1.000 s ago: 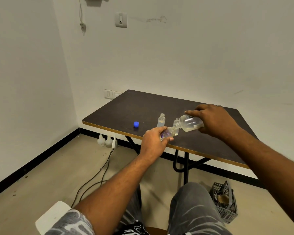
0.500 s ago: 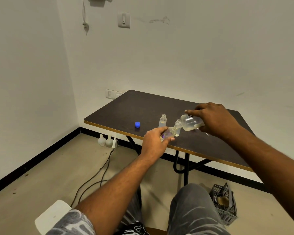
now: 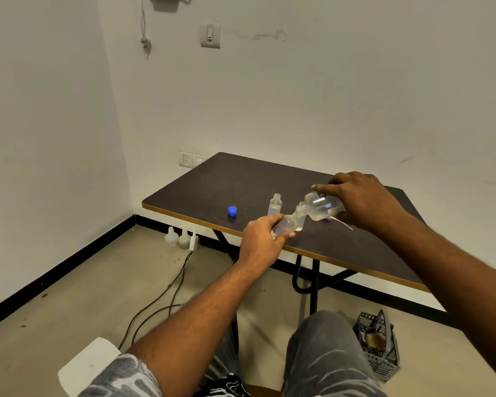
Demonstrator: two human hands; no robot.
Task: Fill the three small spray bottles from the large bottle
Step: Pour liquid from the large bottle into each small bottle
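My right hand (image 3: 364, 200) grips the large clear bottle (image 3: 321, 207), tipped on its side with its mouth pointing left and down. My left hand (image 3: 259, 239) grips a small clear bottle (image 3: 287, 223), tilted so its neck meets the large bottle's mouth above the dark table (image 3: 226, 181). A second small bottle (image 3: 275, 205) stands upright and uncapped just behind, with liquid in its lower part. A third small bottle (image 3: 300, 226) stands behind the held one, mostly hidden. A blue cap (image 3: 232, 211) lies to the left.
A white spray tube (image 3: 342, 224) lies on the table under my right hand. The table's near edge runs just under my left hand. On the floor are cables (image 3: 166, 290), two white bottles (image 3: 176, 239) by the wall, and a dark crate (image 3: 377, 348) at the right.
Both hands and the two joined bottles keep the same pose; only the head camera has drifted slightly, shifting the scene to the right.
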